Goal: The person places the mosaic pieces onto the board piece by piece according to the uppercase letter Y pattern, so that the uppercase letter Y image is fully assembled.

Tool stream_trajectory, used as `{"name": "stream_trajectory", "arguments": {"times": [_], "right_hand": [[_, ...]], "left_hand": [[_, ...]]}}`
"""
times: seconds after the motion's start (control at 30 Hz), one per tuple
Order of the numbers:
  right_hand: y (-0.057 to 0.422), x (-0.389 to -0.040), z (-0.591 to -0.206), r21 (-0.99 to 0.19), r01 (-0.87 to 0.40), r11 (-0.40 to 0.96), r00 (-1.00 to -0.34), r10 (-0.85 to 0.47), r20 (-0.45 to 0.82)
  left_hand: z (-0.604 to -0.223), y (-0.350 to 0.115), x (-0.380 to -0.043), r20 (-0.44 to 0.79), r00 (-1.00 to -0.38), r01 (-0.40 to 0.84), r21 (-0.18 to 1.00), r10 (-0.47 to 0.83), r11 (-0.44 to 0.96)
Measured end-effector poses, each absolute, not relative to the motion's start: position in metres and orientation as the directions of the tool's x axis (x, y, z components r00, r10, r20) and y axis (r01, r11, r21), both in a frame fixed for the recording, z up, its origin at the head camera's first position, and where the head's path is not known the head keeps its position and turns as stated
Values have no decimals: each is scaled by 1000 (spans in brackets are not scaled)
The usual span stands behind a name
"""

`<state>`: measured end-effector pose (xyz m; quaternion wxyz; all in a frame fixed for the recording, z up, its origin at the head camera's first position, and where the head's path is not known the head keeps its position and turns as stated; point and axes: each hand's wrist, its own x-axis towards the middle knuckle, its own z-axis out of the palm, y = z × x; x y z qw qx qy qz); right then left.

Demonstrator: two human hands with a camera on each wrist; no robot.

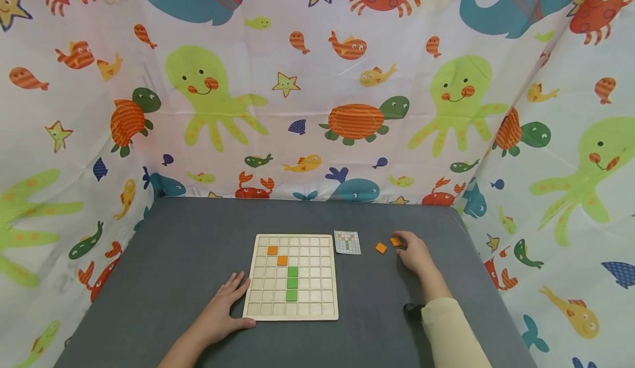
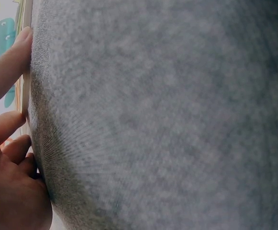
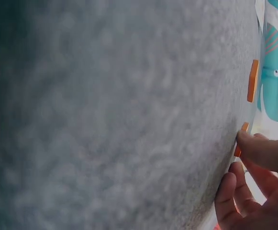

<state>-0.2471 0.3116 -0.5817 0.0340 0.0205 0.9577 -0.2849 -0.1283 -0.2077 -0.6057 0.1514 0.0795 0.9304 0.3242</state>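
Note:
A square wooden grid board [image 1: 317,314] lies on the table, with two orange tiles set diagonally in its upper left and a column of green tiles [image 1: 292,283] below them. My left hand [image 1: 223,308] rests at the board's left edge, fingers extended and thumb at the near left corner. In the left wrist view, the thumb [image 2: 9,62] touches the board's side. Right of the board, my right hand [image 1: 414,252] pinches an orange square tile [image 1: 395,241] between thumb and finger, as the right wrist view shows. Another orange tile [image 1: 380,248] lies just left of it.
A small printed card [image 1: 347,242] with a coloured grid pattern lies by the board's upper right corner. The grey table [image 1: 208,230] is backed by a cloth curtain [image 1: 317,153] with sea animals. A black device [image 1: 413,312] sits at the right wrist.

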Motion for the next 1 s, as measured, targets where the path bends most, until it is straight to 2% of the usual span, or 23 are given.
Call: {"name": "stream_trajectory", "arguments": {"times": [0.13,0.47,1.0], "right_hand": [[313,-248,-583,-538,33,842,-998,-4,-69],[312,-247,-585,-517,106,849,-994,76,-79],[312,-242,-580,-512,65,856,-998,50,-43]], "left_hand": [[-606,-208,-129,-224,-943,55,624,246,780],[-607,-208,-129,-230,-941,55,618,247,785],[-605,-206,-127,-240,-940,50,611,244,790]]}}
